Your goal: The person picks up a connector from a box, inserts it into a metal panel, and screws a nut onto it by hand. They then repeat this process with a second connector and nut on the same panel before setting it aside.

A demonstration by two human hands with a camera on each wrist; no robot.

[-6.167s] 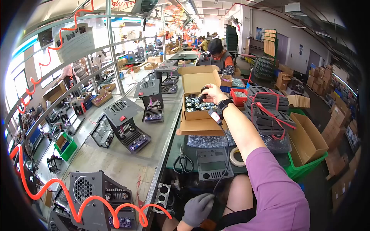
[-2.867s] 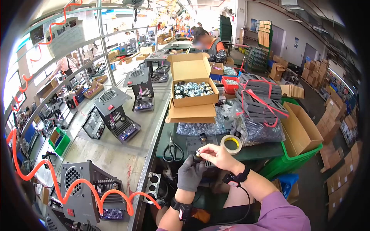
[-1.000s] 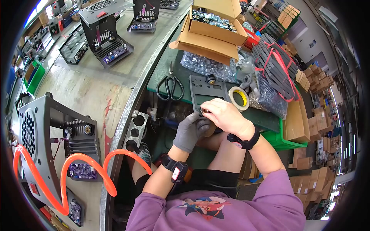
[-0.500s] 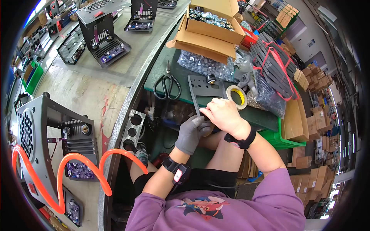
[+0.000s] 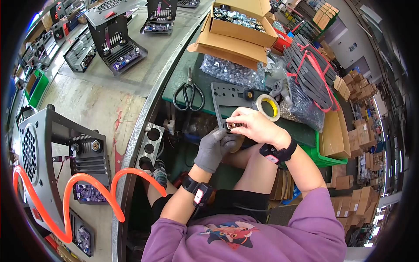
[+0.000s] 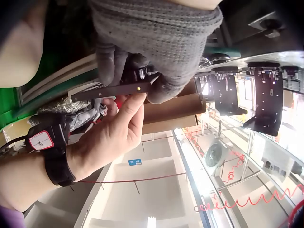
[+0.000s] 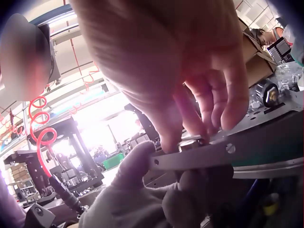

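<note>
A dark grey metal panel [image 5: 231, 97] with holes and cutouts lies over the green bench's near edge. My gloved left hand [image 5: 212, 149] grips its near corner, thumb at the edge and fingers underneath. At that corner my bare right hand [image 5: 258, 127] pinches a small metal nut [image 5: 231, 125] with thumb and fingertips. The right wrist view has the nut [image 7: 190, 142] on the panel's upper face, close beside the gloved thumb. From the left wrist, the panel [image 6: 114, 90] shows edge-on between both hands. A black round part with a brass nut [image 5: 249, 94] lies tipped farther up the panel.
Scissors [image 5: 189, 94] and a tape roll [image 5: 267, 107] flank the panel. Behind stand a bubble-wrap bag [image 5: 233, 72], an open carton [image 5: 244, 32] of small parts and strapped grey panels [image 5: 307, 72]. An orange coiled hose [image 5: 74, 196] hangs left.
My right hand has come from the carton to the panel, where my left hand has joined it. Lately the right fingers have shifted around the nut, and the loose black part has tipped over and moved right.
</note>
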